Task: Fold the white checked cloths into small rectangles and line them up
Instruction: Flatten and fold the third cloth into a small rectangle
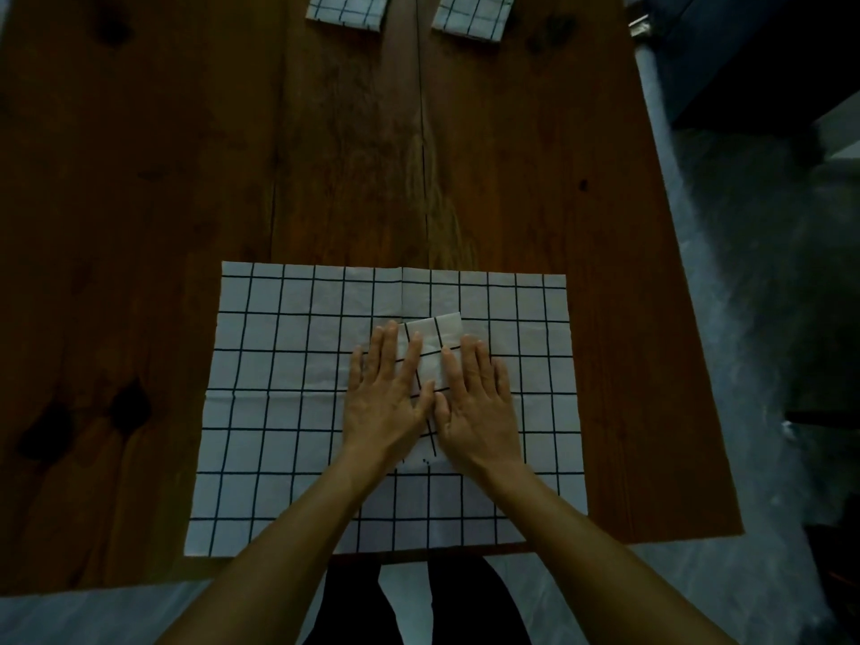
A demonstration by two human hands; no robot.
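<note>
Head view: a large unfolded checked cloth (288,388) is lying flat on the wooden surface (139,202), its near edge reaching the surface's near edge. A small folded checked rectangle (430,360) is sitting on top of it, right of centre, under both hands. Left hand (388,402) is lying flat, fingers straight and slightly spread, pressing the rectangle's left part. Right hand (477,407) is lying flat just beside it, fingers straight, pressing the right part; thumbs are nearly touching. Neither hand is gripping anything. At the far edge, two folded cloths are lying side by side and apart: far left folded cloth (346,9), far right folded cloth (474,14), both cropped by the frame.
</note>
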